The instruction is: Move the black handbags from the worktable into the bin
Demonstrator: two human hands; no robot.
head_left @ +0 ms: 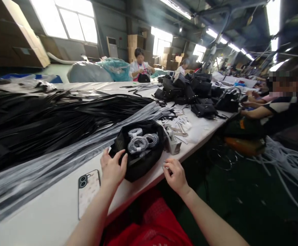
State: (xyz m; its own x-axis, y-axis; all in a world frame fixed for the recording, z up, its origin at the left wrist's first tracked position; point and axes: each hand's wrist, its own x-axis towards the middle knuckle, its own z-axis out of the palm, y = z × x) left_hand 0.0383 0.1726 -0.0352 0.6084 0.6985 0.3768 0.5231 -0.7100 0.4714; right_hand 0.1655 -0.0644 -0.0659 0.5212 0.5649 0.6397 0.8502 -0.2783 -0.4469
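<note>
A black fabric bag [143, 171] stands open-mouthed at the table's near edge. Inside it lie several coiled bundles of clear cord or tubing [138, 145] with white bands. My left hand [114, 167] is at the bag's left side, fingers spread and holding nothing; whether the fingertips touch the fabric, I cannot tell. To the right of the bag, just off the table edge, my right hand [176, 176] has its fingers curled toward the thumb in a pinch. Anything between those fingertips is too small to make out. A phone in a patterned case [89, 191] lies beside my left forearm.
Long black strips [61, 116] and greyish clear strips [48, 164] cover the table's left side. A small whitish box-like tool [173, 145] stands right of the bag. Black bags [187, 87] are piled farther back. Co-workers sit across and at right; white tubing [287, 167] lies on the floor.
</note>
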